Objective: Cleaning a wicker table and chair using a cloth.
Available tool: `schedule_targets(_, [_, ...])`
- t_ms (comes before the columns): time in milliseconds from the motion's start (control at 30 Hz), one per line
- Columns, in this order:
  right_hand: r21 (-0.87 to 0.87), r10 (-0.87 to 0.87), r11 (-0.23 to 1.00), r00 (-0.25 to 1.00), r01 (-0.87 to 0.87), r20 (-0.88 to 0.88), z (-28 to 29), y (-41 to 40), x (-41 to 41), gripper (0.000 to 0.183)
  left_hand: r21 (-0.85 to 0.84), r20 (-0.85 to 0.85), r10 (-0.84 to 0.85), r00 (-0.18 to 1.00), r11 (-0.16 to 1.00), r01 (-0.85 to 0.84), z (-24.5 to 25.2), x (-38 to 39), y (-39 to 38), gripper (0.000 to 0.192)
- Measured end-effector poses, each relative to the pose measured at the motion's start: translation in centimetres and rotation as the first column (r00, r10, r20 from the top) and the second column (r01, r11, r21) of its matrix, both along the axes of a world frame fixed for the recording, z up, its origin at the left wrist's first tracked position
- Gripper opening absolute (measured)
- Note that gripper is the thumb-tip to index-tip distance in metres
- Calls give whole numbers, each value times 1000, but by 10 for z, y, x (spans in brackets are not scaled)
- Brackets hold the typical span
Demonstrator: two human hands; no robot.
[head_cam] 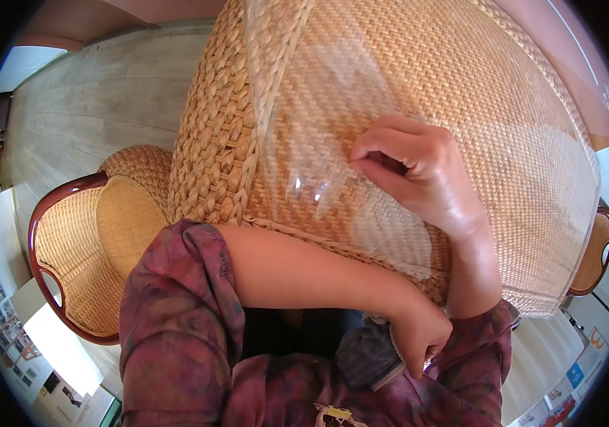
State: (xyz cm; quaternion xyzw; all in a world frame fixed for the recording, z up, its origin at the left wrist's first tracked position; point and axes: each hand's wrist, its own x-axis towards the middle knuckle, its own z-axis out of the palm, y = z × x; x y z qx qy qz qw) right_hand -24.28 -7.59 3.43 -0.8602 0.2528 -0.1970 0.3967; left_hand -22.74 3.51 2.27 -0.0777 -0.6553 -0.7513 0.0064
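My right hand [422, 171] is raised over the woven wicker tabletop [443, 80], which lies under a clear plastic cover [331, 133]. Its thumb and forefinger meet in a pinch; whether anything thin is between them cannot be made out. My left forearm crosses in front of me along the table's near edge. Low in front of my body, my left hand [424, 336] is curled around the edge of a dark grey fabric piece [367, 356] with a pale border. The left fingertips are partly hidden.
A wicker chair [77, 229] with a dark wooden frame stands at the left, a similar chair [592, 256] at the far right. Grey floor planks [107, 101] show beyond the table's left side. Boards with pictures [5, 320] are at the lower left.
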Motion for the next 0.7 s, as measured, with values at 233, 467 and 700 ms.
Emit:
schedule_targets(233, [39, -33, 999, 999, 32, 34, -1, 0, 2, 9, -17, -3, 14, 1000, 1000, -14, -2, 0, 2, 31])
schedule_targets(467, [-81, -73, 994, 997, 74, 17, -3, 3, 2, 11, -20, -21, 17, 1000, 1000, -18, 0, -1, 2, 30])
schedule_targets(700, [88, -39, 995, 998, 35, 40, 1, 2, 3, 9, -52, -7, 21, 1000, 998, -22, 0, 0, 1, 30])
